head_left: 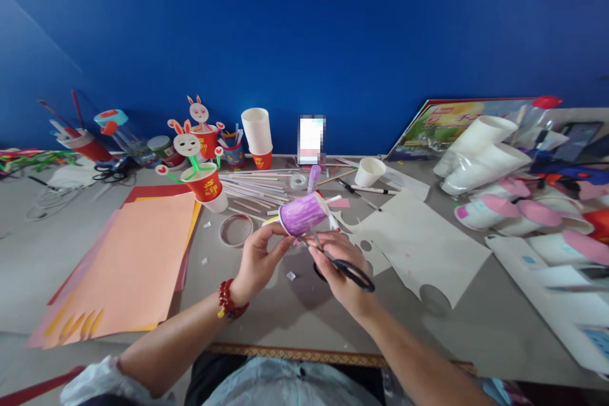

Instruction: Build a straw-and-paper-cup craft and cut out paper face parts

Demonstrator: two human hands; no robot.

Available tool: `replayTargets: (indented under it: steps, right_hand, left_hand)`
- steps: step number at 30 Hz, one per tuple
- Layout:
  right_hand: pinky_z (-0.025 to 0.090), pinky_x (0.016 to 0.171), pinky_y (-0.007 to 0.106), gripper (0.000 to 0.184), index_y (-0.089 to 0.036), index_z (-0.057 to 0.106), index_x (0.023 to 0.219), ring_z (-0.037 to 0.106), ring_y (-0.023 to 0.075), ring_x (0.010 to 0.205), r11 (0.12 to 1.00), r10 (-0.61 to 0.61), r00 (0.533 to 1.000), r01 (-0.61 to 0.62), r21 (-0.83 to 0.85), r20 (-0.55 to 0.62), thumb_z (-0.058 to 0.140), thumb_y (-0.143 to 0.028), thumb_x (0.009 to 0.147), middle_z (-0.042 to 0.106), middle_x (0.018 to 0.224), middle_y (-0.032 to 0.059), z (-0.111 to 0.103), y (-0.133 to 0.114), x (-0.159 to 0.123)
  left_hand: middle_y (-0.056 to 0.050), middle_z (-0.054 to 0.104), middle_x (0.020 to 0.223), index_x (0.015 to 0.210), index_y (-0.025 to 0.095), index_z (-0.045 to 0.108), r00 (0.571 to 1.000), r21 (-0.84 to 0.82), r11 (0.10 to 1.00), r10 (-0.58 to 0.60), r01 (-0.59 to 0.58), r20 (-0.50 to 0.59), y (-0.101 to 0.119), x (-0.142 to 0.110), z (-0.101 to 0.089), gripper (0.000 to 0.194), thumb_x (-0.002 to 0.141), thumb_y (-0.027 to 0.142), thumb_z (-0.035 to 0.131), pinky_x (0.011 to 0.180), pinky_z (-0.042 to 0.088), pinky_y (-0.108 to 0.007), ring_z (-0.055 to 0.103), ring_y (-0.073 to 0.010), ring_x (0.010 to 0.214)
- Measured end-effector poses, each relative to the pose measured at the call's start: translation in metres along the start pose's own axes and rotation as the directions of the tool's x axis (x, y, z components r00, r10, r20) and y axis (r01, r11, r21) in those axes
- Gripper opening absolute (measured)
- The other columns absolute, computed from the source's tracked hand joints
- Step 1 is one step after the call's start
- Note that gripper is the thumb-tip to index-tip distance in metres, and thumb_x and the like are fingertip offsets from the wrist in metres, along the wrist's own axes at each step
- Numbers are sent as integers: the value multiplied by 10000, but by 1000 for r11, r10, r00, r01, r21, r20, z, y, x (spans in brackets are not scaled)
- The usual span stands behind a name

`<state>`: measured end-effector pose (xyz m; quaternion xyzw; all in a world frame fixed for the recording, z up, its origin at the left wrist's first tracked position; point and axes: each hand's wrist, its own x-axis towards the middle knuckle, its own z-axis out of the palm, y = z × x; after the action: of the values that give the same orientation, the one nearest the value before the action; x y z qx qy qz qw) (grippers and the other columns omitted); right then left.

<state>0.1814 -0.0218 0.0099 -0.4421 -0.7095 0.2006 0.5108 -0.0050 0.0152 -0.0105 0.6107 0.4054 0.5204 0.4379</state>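
My left hand (259, 260), with a red bead bracelet on the wrist, pinches the rim of a purple-coloured paper cup (304, 214) held on its side above the table. My right hand (340, 269) grips black-handled scissors (349, 269) whose blades point up at the cup's lower edge. Both hands are closed around what they hold, just above the grey table (295, 304).
Orange and red paper sheets (137, 260) lie at left, a cut white sheet (419, 247) at right. Red cups with paper rabbits (200, 168), a stack of white cups (257, 133), a tape roll (235, 229), straws and pens crowd the back. White and pink cups (499, 203) fill the right.
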Motion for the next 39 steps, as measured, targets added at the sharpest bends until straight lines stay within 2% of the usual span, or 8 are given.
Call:
replayTargets:
  steps: [4,7,13,19,26,32,36,39]
  right_hand:
    - [573,797,330,199,-271,776,914,736,236,876,935,341,939,-336,115,-30,604,-366,950,795,898,34,6,3,-6]
    - [581,765,325,247,-268,786,945,740,246,884,872,460,887,-444,208,-37,598,-430,946,801,909,26,10,5,-11]
    - [556,888,351,174,-267,753,916,726,232,927,977,207,978,-206,55,-14,586,-297,957,787,941,44,3,-1,-4]
    - [547,918,386,148,-259,717,911,712,229,955,1000,6,1000,-6,24,-2,585,-207,952,775,938,57,2,2,1]
    - [550,923,377,196,-265,755,856,700,247,992,971,222,973,-215,108,-59,594,-313,958,768,973,62,4,0,-2]
    - [606,786,361,245,-250,767,839,713,248,907,802,520,852,-466,373,-55,638,-449,903,765,933,38,17,7,-7]
    - [613,814,393,244,-248,760,920,728,261,905,689,571,820,-507,518,42,662,-468,884,787,965,38,17,7,-7]
    - [595,817,362,233,-248,758,900,733,242,858,757,534,845,-497,425,36,646,-453,909,787,901,28,10,7,-8]
  left_hand:
    - [-35,738,858,823,198,718,992,44,992,117,-115,-38,-2,-3,4,60,853,248,728,836,490,-317,653,-189,839]
    - [-27,737,843,779,193,715,994,-6,996,91,-92,-57,-2,-5,8,80,835,239,749,841,483,-310,646,-178,830]
    - [-11,715,809,818,179,687,970,-428,875,-243,224,10,0,-4,12,187,820,344,773,799,515,-282,648,-147,786]
    - [4,716,828,820,172,669,912,-636,674,-388,377,130,3,3,8,173,803,290,795,855,540,-269,679,-118,807]
    - [5,743,801,763,175,649,890,-694,584,-414,421,191,3,1,12,233,736,281,854,931,561,-327,719,-138,837]
    - [22,756,822,738,192,669,905,-737,556,-388,383,177,-2,-2,16,217,713,266,871,878,573,-316,723,-138,843]
    - [-1,751,842,743,194,678,908,-710,588,-377,388,184,-1,-3,16,235,705,316,876,874,560,-351,706,-165,861]
    - [-19,724,836,789,185,680,889,-671,599,-400,437,222,-1,-3,16,232,732,327,855,826,547,-325,681,-158,832]
